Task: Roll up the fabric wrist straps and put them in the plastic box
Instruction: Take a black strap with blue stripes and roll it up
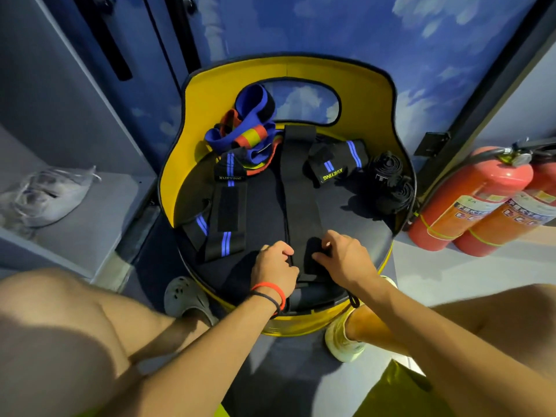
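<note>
Both hands on black strap, near end.
Left hand and right hand each pinch the long black strap lying flat on the yellow chair.

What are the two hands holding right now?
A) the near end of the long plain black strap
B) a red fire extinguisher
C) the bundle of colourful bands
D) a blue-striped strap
A: the left hand and the right hand both pinch the near end of the plain black strap lying down the middle of the seat.
</note>
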Demonstrator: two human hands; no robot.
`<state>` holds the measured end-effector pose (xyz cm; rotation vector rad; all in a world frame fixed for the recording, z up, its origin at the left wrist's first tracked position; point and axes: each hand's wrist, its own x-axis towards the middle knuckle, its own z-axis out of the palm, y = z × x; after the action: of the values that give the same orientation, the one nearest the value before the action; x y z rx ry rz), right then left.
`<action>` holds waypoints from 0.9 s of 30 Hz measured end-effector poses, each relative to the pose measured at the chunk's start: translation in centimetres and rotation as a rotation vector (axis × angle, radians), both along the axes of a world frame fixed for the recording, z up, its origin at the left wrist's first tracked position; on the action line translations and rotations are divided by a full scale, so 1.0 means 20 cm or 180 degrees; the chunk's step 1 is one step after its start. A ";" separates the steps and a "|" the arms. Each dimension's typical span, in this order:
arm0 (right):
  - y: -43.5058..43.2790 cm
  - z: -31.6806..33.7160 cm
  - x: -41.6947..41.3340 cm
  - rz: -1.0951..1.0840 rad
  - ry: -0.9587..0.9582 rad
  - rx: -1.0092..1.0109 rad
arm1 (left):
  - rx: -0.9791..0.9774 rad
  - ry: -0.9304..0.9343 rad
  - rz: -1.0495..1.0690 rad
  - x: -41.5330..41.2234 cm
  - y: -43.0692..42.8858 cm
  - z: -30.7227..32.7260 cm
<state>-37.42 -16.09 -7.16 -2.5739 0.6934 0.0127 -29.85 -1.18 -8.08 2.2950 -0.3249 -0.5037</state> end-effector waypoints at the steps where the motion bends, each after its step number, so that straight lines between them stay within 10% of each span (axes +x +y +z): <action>1: 0.02 0.00 0.00 0.0023 -0.0031 -0.0025 | -0.0028 -0.0029 0.0072 -0.01 0.00 0.00; 27: 0.04 -0.04 -0.20 0.1752 -0.0329 -0.0920 | -0.0389 -0.0591 -0.1033 -0.10 0.20 0.00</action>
<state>-41.37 -15.27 -8.05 -2.9354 -0.0736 -0.0455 -31.77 2.80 -8.18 2.1828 -0.8064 -0.4169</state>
